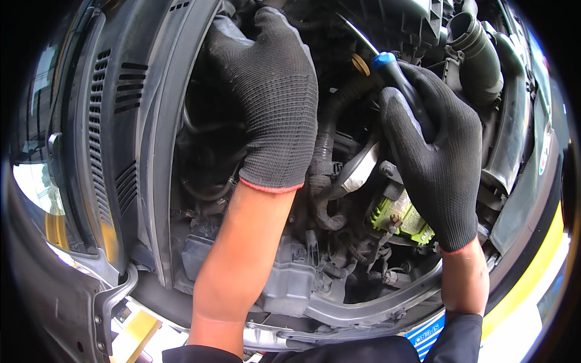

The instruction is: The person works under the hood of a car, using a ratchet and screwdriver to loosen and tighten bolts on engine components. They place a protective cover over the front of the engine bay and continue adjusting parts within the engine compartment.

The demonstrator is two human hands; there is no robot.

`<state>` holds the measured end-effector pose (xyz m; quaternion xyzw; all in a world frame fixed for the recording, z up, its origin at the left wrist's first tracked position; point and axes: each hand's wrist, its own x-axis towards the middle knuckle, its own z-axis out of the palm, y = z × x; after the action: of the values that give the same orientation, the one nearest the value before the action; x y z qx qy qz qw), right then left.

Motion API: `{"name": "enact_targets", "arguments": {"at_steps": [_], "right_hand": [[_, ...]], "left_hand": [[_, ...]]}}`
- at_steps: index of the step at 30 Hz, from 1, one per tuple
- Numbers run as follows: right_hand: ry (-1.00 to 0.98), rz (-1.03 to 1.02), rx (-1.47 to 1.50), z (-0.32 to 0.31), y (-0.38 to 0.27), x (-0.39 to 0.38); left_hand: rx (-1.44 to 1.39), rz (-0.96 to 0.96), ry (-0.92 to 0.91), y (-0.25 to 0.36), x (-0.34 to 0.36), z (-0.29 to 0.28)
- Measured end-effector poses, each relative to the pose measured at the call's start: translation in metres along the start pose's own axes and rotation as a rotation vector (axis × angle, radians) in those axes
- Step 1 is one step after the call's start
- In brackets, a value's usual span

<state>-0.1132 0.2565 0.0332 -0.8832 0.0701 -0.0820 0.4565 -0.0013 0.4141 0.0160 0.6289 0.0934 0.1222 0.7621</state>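
Note:
My right hand (445,151), in a black knitted glove with a red cuff, is closed around a screwdriver (396,75). Its handle is black with a blue collar, and the thin metal shaft slants up and left into the engine bay. My left hand (275,97), gloved the same way with grey-coated fingers, reaches deep toward the far left of the bay. Its fingertips are hidden among dark parts, so I cannot see whether they grip anything. A yellow ring-shaped part (361,64) sits just left of the screwdriver's collar.
A wide black air duct (478,57) stands open-ended at the far right. A ribbed hose (325,136) runs between my arms. Below are a bright green part (402,218) and a grey plastic box (287,278). The vented cowl panel (130,91) borders the left side.

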Motion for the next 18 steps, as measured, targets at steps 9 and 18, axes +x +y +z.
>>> {"name": "enact_targets", "arguments": {"at_steps": [9,18], "right_hand": [[-0.008,-0.014,0.011,-0.002,0.004,-0.002],[0.033,-0.194,-0.093,0.005,0.021,0.001]], "left_hand": [[0.942,0.758,-0.163,-0.02,0.011,-0.038],[0.279,0.143,-0.116,0.014,-0.025,0.012]]}}
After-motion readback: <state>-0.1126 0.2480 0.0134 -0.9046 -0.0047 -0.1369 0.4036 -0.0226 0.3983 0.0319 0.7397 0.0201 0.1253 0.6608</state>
